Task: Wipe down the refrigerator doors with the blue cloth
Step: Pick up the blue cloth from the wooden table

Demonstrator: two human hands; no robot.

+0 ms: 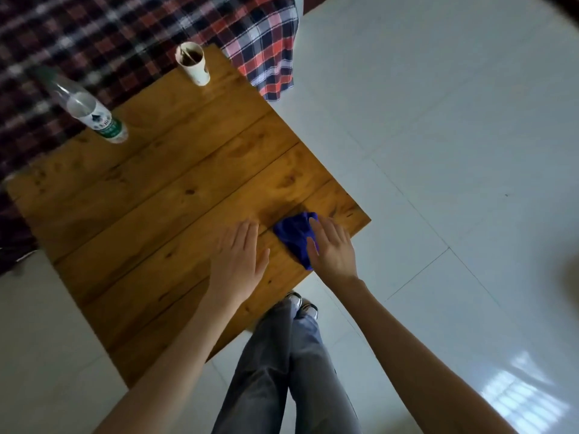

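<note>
Resting flat on wooden table [141, 198], head view: left hand [238, 261], fingers straight, spread. Right hand [332, 250], fingers straight, lying on blue cloth [293, 236] near table's right corner; cloth part-hidden under palm. Far edge: bottle [92, 112], top blurred; paper cup [193, 67], contents unclear.

No legible text in my view. Plastic bottle [94, 114] on desk [156, 198]: green-and-white label [106, 125] with dark emblem and pale characters, too blurred to read. Paper cup [194, 65] at far desk edge: small reddish mark near base, illegible. No readable numbers, brands or signs.
</note>
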